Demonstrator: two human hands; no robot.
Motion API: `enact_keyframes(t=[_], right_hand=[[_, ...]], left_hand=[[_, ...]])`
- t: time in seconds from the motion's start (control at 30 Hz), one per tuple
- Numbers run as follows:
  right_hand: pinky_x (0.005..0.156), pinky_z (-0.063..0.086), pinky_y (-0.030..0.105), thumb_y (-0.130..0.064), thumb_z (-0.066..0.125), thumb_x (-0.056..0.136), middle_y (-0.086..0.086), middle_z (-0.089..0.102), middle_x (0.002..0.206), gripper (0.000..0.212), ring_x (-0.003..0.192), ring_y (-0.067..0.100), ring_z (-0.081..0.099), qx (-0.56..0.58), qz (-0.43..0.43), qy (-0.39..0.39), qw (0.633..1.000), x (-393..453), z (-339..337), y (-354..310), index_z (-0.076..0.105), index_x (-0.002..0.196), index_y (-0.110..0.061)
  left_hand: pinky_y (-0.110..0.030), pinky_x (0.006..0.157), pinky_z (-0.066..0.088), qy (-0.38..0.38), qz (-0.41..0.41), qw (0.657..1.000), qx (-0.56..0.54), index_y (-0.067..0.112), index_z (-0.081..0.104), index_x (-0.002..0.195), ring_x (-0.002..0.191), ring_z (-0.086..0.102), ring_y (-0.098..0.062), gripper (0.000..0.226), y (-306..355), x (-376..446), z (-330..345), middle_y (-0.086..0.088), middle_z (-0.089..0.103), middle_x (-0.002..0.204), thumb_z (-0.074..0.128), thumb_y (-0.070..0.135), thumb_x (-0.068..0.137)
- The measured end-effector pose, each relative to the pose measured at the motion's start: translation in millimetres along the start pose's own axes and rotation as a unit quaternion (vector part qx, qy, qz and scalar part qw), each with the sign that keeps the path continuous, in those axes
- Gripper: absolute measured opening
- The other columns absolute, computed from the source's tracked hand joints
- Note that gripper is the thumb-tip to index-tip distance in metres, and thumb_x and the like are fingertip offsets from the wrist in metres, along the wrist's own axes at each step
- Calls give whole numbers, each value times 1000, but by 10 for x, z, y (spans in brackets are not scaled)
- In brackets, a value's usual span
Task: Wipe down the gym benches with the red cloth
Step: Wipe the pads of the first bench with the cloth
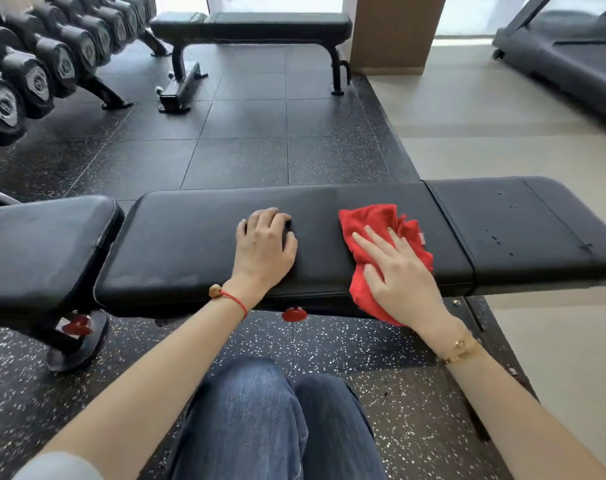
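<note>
Flat-fingered, right hand (400,271) presses one red cloth (381,223) onto near bench (190,244); left hand (265,245), fingers bent, rests on its pad, holding nothing. Beyond near bench: second bench (253,27); dumbbell rack (52,57) to its left. Benches counted: two.

No text is readable; the markings on the dumbbells (34,81) (end caps) are blurred.

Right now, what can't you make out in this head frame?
- Bench pad under the red cloth: covered by cloth and right hand.
- Left hand fingertips: curled under, hidden.
- Dumbbell markings: too blurred.
- Treadmill: cut off by the frame's right edge.
</note>
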State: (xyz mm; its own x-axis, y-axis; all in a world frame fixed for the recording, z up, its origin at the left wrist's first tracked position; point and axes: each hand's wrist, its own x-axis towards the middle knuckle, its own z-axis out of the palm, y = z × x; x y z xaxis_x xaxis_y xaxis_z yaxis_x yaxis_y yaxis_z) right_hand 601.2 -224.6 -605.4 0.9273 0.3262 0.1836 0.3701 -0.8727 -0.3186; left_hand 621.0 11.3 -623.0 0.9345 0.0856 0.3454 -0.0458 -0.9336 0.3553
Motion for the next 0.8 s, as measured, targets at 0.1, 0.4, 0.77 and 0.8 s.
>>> enact_keyframes(t=[0.1, 0.4, 0.77, 0.8], right_hand=[[122, 11, 39, -20, 48, 93, -5, 33, 156, 53, 146, 29, 23, -18, 87, 22, 996, 29, -123, 405, 41, 145, -31], [122, 2, 42, -26, 37, 97, 1, 18, 161, 54, 147, 36, 13, -39, 61, -59, 996, 1111, 97, -20, 29, 151, -26], [122, 4, 37, -20, 44, 94, -7, 29, 157, 53, 147, 27, 19, 13, 22, -25, 999, 621, 0, 356, 40, 145, -32], [122, 5, 40, -21, 43, 94, -5, 27, 158, 53, 147, 29, 18, -1, 53, -24, 998, 777, -14, 430, 38, 146, -30]], left_hand=[[-48, 114, 28, 4, -5, 1000, 6, 18, 58, 121, 130, 44, -24, 31, 1, -12, 40, -2, 55, 133, 51, 24, 92], [-47, 114, 27, 4, -12, 1000, 18, 19, 57, 122, 129, 43, -24, 33, 19, 0, 39, -2, 55, 131, 50, 26, 90], [-48, 112, 31, 16, -9, 999, 30, 18, 59, 122, 129, 46, -23, 34, 26, -6, 68, -2, 57, 132, 51, 25, 90], [-48, 112, 30, 12, -9, 999, 38, 18, 58, 122, 129, 45, -24, 34, 33, -7, 71, -2, 56, 132, 50, 26, 90]])
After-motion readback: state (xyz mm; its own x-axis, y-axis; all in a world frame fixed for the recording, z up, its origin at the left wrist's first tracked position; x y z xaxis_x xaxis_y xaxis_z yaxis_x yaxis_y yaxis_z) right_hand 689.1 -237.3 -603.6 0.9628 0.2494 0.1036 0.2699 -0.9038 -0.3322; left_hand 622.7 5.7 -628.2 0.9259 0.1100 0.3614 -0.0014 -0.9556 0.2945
